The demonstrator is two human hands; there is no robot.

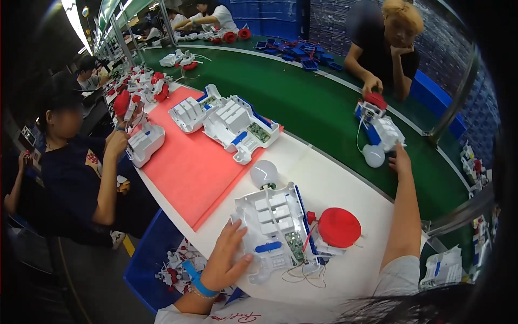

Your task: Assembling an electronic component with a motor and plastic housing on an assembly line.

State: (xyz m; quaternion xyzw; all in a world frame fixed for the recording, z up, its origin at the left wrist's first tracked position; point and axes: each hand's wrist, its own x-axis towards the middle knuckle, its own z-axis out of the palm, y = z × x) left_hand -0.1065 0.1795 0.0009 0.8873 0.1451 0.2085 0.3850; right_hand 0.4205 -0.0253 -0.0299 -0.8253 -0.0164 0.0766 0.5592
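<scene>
On the white tabletop in front of me lies an opened white plastic housing [245,208], with white blocks, a green circuit board [294,245] and thin wires inside. A white bulb-shaped part [264,174] sits at its far end, and a round red part [339,227] lies at its right side. My left hand [229,258] rests against the housing's left edge, fingers and thumb apart. My right hand [400,161] reaches over the green belt, fingers outstretched at the near edge of another white assembly [388,134]. That one has a bulb part [373,156] and a red part [376,100].
Across the belt [302,102], a person's hand [372,85] touches the red part. More white housings [233,119] lie on a red sheet [183,181]. A person at left handles another housing [145,143]. A blue bin [148,270] of parts stands below. Blue pieces [302,53] lie beyond the belt.
</scene>
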